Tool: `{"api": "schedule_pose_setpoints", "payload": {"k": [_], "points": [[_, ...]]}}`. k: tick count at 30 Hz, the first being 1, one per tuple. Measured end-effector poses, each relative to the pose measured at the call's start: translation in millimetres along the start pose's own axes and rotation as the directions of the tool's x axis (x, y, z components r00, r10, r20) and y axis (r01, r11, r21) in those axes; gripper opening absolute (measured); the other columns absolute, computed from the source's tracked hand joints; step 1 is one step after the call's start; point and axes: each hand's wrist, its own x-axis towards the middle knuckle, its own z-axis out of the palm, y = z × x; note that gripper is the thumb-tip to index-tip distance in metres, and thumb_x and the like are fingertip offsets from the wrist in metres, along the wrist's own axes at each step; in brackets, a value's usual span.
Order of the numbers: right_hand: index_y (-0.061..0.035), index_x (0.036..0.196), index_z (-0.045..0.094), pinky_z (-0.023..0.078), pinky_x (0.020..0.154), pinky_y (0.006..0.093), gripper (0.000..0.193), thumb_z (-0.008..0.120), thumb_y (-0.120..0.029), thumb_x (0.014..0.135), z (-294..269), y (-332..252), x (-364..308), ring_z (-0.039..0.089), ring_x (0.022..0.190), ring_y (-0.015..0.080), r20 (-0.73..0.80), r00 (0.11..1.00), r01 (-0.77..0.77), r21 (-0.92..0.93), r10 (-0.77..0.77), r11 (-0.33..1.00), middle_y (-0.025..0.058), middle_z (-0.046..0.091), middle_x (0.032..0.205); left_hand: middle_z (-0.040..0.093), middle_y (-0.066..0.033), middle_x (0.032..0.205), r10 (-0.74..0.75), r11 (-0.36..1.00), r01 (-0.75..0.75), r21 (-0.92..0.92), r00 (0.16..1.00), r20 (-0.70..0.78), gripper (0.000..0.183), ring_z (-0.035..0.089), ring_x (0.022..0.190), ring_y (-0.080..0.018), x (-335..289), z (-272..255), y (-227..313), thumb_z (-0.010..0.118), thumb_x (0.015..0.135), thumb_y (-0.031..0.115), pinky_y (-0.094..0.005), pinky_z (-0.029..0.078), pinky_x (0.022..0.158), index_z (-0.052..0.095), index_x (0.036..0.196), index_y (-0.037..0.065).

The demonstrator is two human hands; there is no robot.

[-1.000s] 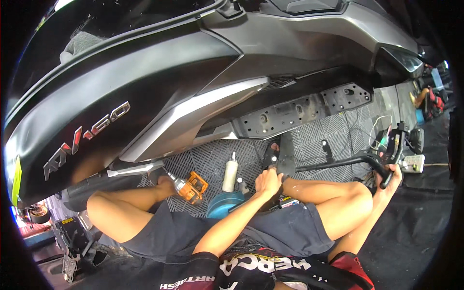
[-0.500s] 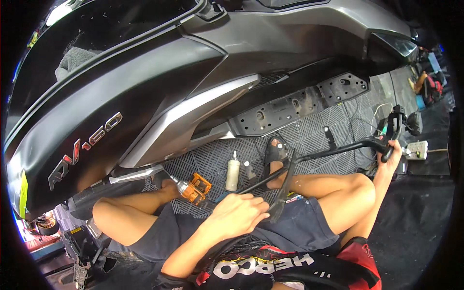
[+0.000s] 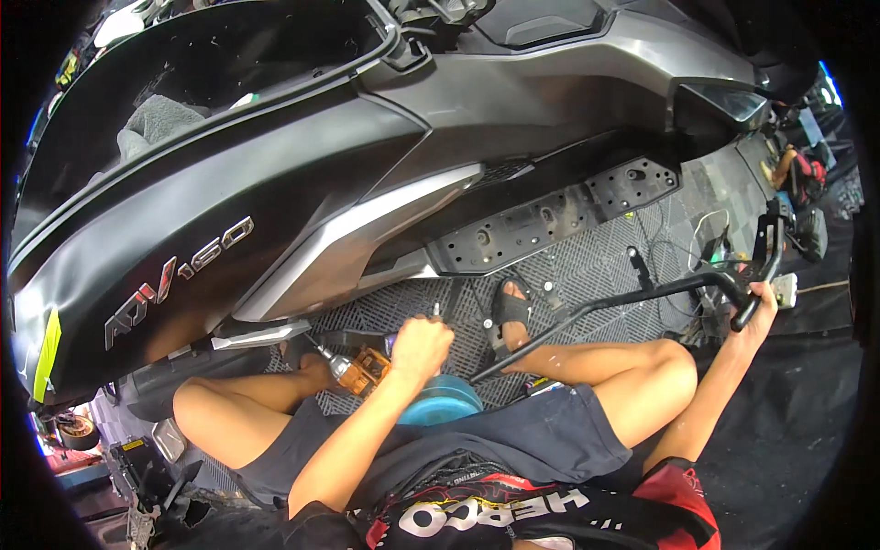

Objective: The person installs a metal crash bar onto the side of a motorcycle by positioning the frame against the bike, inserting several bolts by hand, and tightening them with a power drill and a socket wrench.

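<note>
gripping the bent black bar [image 3: 642, 294] near its right end, your right hand [image 3: 757, 317] is wrapping around it as it is slanting above the grey mat [image 3: 600, 270]. your left hand [image 3: 423, 348], fingers seemingly curled, is hovering beside the orange power tool [image 3: 359, 370]; whether it is holding anything cannot be told.

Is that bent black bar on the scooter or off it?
Off: the right hand grips the bent black bar near one end, with floor showing between it and the scooter.

Black tube [image 3: 642, 293] smooth, semi-gloss; grey towel [image 3: 158, 126] rough
</note>
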Motion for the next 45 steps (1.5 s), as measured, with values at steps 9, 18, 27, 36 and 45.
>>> {"api": "schedule_pose_setpoints", "payload": {"k": [9,18,27,36,45], "points": [[0.0036,0.096,0.054,0.060,0.086,0.0529,0.029,0.064,0.002,0.068,40.7,-65.0,5.3,0.066,0.083,0.0348,0.027,0.999,0.026,-0.028,-0.025,0.999,0.0187,0.061,0.094,0.075,-0.0138,0.083,-0.200,0.972,0.202,-0.117,0.979,0.028,0.019,0.076,0.073,-0.0275,2.0,93.9,13.9,0.065,0.088,0.022,-0.0420,0.060,0.065,0.077,0.080,0.009],[-0.0082,0.088,0.053,0.057,0.067,0.0450,0.027,0.069,-0.004,0.067,59.2,-55.3,45.2,0.054,0.066,0.0264,-0.285,0.958,-0.050,-0.037,0.037,0.998,0.0079,0.053,0.083,0.074,-0.0158,0.074,-0.111,0.372,0.537,-0.757,0.835,0.538,0.071,0.074,0.074,-0.0260,-6.4,26.6,-29.0,0.048,0.099,0.064,-0.0384,0.056,0.078,0.077,0.088,0.000],[-0.0126,0.090,0.051,0.045,0.074,0.0519,0.034,0.072,-0.012,0.064,77.3,-70.7,109.5,0.052,0.075,0.0292,-0.251,0.966,-0.094,-0.143,0.056,0.985,0.0063,0.050,0.085,0.070,-0.0118,0.070,-0.173,0.359,0.363,-0.860,0.931,0.321,0.041,0.068,0.065,-0.0180,0.1,1.4,-0.7,0.078,0.088,0.038,-0.0364,0.053,0.067,0.077,0.101,-0.001],[-0.0109,0.115,0.054,0.038,0.087,0.0636,0.055,0.074,-0.021,0.064,105.3,-100.0,149.6,0.055,0.096,0.0411,-0.193,0.975,-0.159,-0.243,0.113,0.957,0.0128,0.054,0.106,0.074,-0.0221,0.087,-0.356,0.443,0.345,-0.827,0.915,0.191,0.040,0.075,0.087,-0.0312,9.3,-38.6,1.4,0.075,0.088,0.037,-0.0409,0.054,0.083,0.078,0.107,0.003],[-0.0161,0.097,0.062,0.033,0.081,0.0509,0.035,0.071,-0.018,0.064,84.0,-71.3,207.0,0.051,0.092,0.0314,-0.129,0.990,-0.094,-0.233,0.065,0.968,0.0053,0.059,0.095,0.072,-0.0264,0.105,-0.412,0.386,0.362,-0.848,0.890,0.193,0.045,0.070,0.105,-0.0420,43.8,7.8,11.0,0.073,0.090,0.044,-0.0500,0.053,0.092,0.075,0.118,0.009]]}}
